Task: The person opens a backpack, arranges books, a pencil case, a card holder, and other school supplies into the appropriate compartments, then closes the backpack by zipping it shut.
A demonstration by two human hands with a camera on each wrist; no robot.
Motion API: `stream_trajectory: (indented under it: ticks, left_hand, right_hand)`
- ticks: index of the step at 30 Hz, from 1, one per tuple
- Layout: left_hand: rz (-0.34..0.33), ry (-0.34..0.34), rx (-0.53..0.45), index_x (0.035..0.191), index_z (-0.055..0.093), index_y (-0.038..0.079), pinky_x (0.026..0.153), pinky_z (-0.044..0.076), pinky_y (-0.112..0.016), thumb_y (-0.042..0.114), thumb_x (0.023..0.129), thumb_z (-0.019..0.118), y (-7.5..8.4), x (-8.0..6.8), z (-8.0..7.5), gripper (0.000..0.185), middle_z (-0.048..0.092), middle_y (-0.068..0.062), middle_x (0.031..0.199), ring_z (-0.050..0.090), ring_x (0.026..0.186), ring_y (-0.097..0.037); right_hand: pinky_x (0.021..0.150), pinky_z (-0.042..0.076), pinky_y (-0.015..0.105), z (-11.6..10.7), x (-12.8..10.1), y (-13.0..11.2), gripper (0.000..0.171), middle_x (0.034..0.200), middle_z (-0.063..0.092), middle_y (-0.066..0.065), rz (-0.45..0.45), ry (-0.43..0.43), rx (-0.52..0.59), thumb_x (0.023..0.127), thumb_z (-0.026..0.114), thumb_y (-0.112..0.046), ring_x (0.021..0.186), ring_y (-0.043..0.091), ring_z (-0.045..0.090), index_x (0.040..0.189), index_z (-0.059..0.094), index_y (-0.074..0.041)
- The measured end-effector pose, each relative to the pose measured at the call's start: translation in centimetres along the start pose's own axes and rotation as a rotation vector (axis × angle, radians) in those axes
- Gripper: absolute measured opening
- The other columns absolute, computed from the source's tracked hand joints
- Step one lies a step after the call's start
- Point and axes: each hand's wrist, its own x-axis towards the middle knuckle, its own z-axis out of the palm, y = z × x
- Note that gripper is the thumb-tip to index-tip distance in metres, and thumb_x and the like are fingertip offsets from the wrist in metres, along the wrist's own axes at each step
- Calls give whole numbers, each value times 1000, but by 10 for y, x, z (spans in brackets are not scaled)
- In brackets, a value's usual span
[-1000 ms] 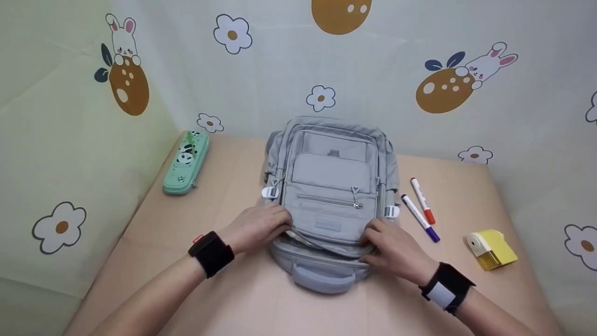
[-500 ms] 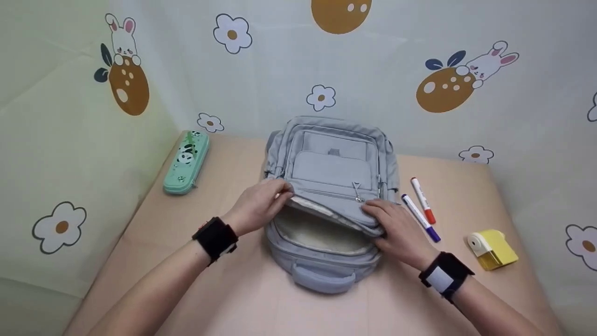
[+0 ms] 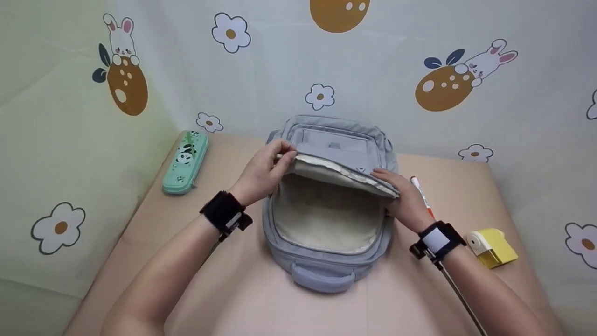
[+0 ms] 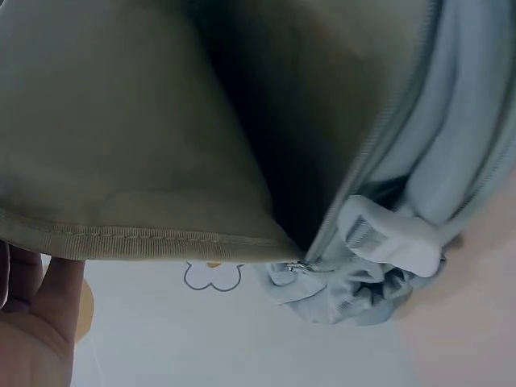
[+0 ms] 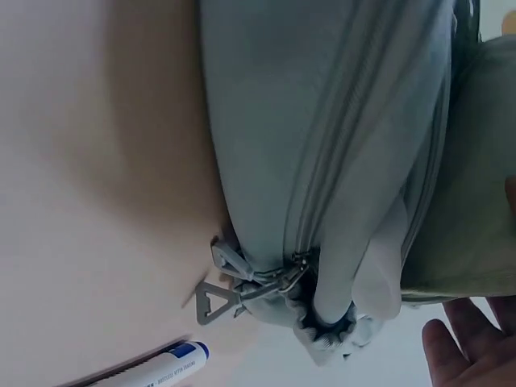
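A grey backpack [image 3: 326, 261] lies flat on the table with its front flap [image 3: 336, 158] lifted back. The cream lining [image 3: 326, 214] of the main compartment shows, with nothing visible inside. My left hand [image 3: 266, 170] grips the flap's left edge. My right hand [image 3: 403, 198] holds the flap's right edge. The left wrist view shows the lining [image 4: 129, 137] and a grey side strap [image 4: 379, 242]. The right wrist view shows the bag's zipper pull [image 5: 222, 290] and a marker [image 5: 153, 371] lying beside it.
A mint pencil case [image 3: 185, 162] lies at the back left. A red-capped marker [image 3: 422, 193] lies right of the bag, partly behind my right hand. A yellow sharpener [image 3: 492, 247] sits at the right. Patterned walls enclose the table on three sides.
Both hands have lifted the front flap up and away from me, opening the main compartment wide. The blue marker is now hidden behind my right hand.
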Motion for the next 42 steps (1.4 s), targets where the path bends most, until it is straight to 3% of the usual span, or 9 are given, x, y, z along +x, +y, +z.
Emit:
stream_trajectory:
  ticks: [5, 8, 11, 16, 19, 24, 29, 35, 42]
  left_hand:
    - [-33, 45, -79, 114, 58, 3, 82, 49, -33, 17, 108, 53, 1, 13, 0, 17, 59, -6, 106, 55, 98, -16]
    - [-63, 63, -102, 115, 59, 3, 84, 48, -32, 18, 108, 53, 2, 17, 0, 17, 60, -6, 106, 55, 98, -16]
    - [-75, 77, -111, 114, 60, 3, 83, 49, -32, 18, 107, 54, 1, 21, 0, 18, 61, -6, 105, 56, 97, -16]
    - [-75, 101, -141, 114, 62, 3, 82, 49, -30, 19, 107, 55, -2, 25, 2, 19, 63, -5, 106, 57, 97, -16]
    - [-76, 73, -194, 120, 62, 3, 85, 47, -32, 21, 107, 55, -8, 25, 2, 23, 63, -5, 111, 57, 101, -16]
    - [-94, -49, -209, 142, 53, 10, 104, 42, -37, 30, 101, 66, -27, 20, 0, 47, 57, -2, 133, 53, 123, -17]
    - [-187, -128, -164, 151, 47, 20, 112, 38, -41, 39, 93, 77, -55, 17, 1, 68, 53, 3, 144, 46, 137, -18]
    - [-286, -110, -193, 135, 63, 11, 106, 44, -36, 38, 98, 70, -79, 25, 9, 47, 65, -3, 131, 60, 122, -18]
    - [-345, -58, -214, 133, 63, 9, 103, 43, -34, 40, 102, 62, -83, 38, 19, 44, 65, -6, 127, 58, 117, -17]
  right_hand:
    - [109, 43, 36, 0, 14, 3, 45, 137, 64, 13, 70, 39, 33, 90, 79, -7, 129, 32, 58, 133, 67, -5]
    - [97, 52, 43, -3, 19, 2, 38, 126, 70, 12, 209, 27, 52, 93, 78, -19, 116, 28, 66, 128, 71, -6]
    - [86, 54, 41, -6, 23, 4, 39, 114, 74, 12, 334, 11, 83, 94, 76, -34, 102, 26, 69, 120, 73, -6]
    - [97, 49, 42, -9, 32, 8, 56, 124, 70, 14, 462, 14, 186, 92, 74, -47, 112, 27, 64, 130, 68, -6]
    - [101, 45, 43, -10, 38, 9, 62, 127, 68, 13, 519, 15, 240, 90, 74, -52, 116, 26, 61, 132, 66, -7]
    - [96, 46, 39, -11, 46, 10, 64, 120, 68, 15, 551, 12, 230, 91, 73, -55, 109, 25, 61, 126, 65, -2]
    - [74, 50, 32, -10, 51, 14, 62, 106, 64, 15, 587, -4, 254, 91, 72, -54, 90, 26, 60, 120, 62, 0]
    - [61, 47, 30, -10, 59, 18, 56, 83, 56, 7, 600, -10, 246, 90, 72, -56, 73, 21, 55, 102, 61, -3]
    - [53, 44, 30, -14, 65, 20, 55, 71, 49, -1, 642, -41, 308, 89, 73, -57, 64, 16, 52, 97, 60, -4]
